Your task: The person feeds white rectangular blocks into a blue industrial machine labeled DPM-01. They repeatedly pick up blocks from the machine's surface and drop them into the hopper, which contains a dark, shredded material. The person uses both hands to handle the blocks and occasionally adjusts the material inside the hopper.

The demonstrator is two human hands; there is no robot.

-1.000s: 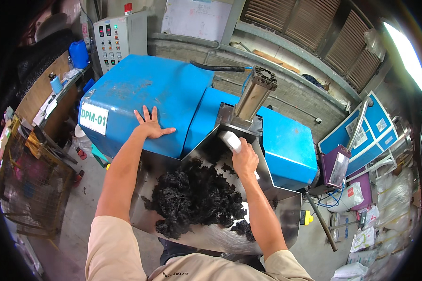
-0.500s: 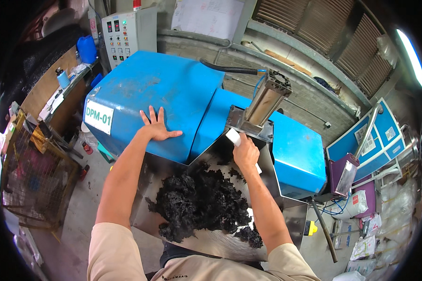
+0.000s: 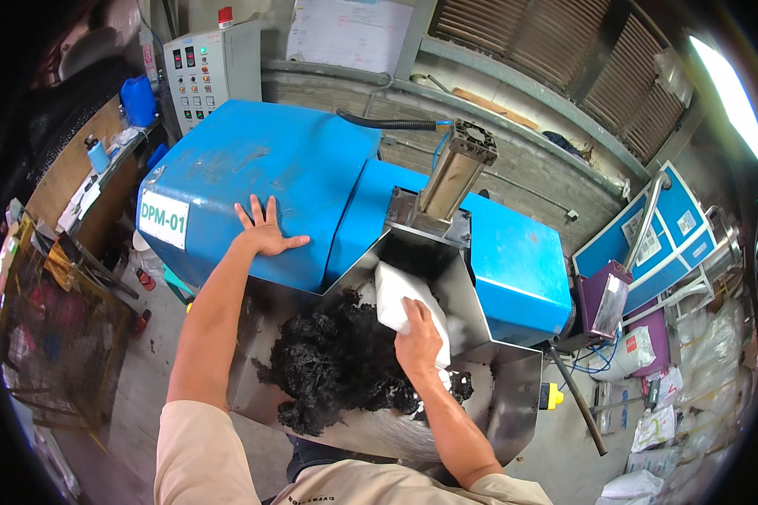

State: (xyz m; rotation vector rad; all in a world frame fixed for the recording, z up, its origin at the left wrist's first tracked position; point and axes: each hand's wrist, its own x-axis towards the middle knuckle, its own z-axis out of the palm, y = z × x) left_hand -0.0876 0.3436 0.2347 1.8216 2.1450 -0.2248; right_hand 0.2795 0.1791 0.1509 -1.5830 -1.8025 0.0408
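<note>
My left hand (image 3: pixel 268 233) lies flat with spread fingers on the blue machine housing (image 3: pixel 219 177). In my right hand (image 3: pixel 419 341) is a white flat slab (image 3: pixel 398 301), its material unclear, tilted inside the metal hopper (image 3: pixel 501 374). The fingers wrap over its near side. Left of the slab, a heap of black shredded, clumpy material (image 3: pixel 333 362) covers much of the hopper floor. The slab hides part of that floor and of the heap's right side.
A metal cylinder (image 3: pixel 455 172) stands over the hopper's far end. A grey control box (image 3: pixel 215 76) rises at the back left. At the right are a metal bar (image 3: pixel 577 400), a blue-and-white cabinet (image 3: pixel 648 236) and plastic bags (image 3: pixel 648 427). A wire cage (image 3: pixel 59 337) stands at left.
My right hand has drawn the white slab from the hopper's far end toward me, and its broad face now shows. The left hand stays on the housing. The view has shifted slightly.
</note>
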